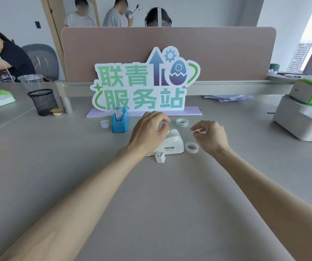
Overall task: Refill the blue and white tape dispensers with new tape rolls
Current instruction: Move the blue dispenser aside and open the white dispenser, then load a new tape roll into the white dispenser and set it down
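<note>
A white tape dispenser [172, 146] marked VIVID lies on the grey table. My left hand [149, 131] rests on its top left part, fingers curled over it. My right hand [210, 135] hovers just right of it, thumb and forefinger pinched; whether they hold anything I cannot tell. One tape roll [192, 147] lies flat beside the dispenser's right end, another tape roll [182, 122] behind it. A small white spool piece [160, 157] lies in front of the dispenser. The blue tape dispenser [120, 121] stands to the left with a roll in it. An empty core ring [105, 123] lies left of it.
A cut-out sign [145, 85] on a lilac base stands behind the dispensers against a pink divider [226, 53]. A black mesh cup [43, 101] and a small snack cup [56, 111] are at left. A white machine [302, 121] with a tissue box sits right. People are beyond the divider.
</note>
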`<state>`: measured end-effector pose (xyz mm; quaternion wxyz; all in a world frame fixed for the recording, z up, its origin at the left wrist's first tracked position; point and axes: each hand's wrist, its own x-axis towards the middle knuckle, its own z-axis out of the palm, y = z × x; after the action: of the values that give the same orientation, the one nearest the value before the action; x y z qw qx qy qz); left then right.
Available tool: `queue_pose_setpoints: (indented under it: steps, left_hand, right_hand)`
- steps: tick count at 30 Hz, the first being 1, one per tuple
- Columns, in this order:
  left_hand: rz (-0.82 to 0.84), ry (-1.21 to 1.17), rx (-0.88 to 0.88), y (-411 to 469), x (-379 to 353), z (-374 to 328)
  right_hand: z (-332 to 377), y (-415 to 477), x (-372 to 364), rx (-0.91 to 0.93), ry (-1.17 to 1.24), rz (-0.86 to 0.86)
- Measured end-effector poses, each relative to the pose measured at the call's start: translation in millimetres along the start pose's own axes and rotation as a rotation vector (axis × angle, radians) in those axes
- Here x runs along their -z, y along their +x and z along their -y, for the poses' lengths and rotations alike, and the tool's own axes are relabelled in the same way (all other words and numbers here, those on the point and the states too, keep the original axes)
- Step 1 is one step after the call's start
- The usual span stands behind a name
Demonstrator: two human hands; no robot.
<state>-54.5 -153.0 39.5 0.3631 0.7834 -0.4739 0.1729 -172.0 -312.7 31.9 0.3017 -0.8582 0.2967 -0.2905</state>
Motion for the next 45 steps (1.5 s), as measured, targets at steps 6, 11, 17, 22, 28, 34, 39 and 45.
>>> queue_pose_setpoints:
  steps: [6, 11, 17, 22, 28, 34, 39, 45]
  left_hand:
    - [0.307, -0.122, 0.254, 45.4, -14.5, 4.2]
    - [0.371, -0.021, 0.302, 48.0, -20.6, 14.7]
    - [0.359, 0.147, 0.275, 45.6, -21.0, 10.4]
    - [0.228, 0.214, 0.192, 29.4, -8.7, -3.8]
    - [-0.112, 0.142, -0.084, -40.1, 26.8, -26.4]
    - [0.070, 0.169, 0.280, -89.7, 20.8, -25.9]
    - [0.083, 0.333, 0.293, -83.2, 14.1, -28.8]
    - [0.096, 0.302, 0.253, -79.3, 11.6, -21.1]
  right_hand:
    - [-3.1, 64.9, -35.7, -0.082, -0.100, 0.182]
    - [-9.9, 84.8, -57.3, -0.023, -0.313, 0.243]
    - [-11.7, 76.2, -39.5, -0.014, -0.191, 0.158]
    - [3.5, 41.1, -3.8, 0.106, -0.036, 0.113]
    - [24.3, -44.0, 22.4, 0.252, 0.111, 0.110]
    - [34.9, -93.7, 15.6, 0.259, 0.196, 0.185]
    - [30.5, -96.8, 6.6, 0.149, 0.301, 0.226]
    - [23.2, -88.3, 0.1, 0.060, 0.301, 0.261]
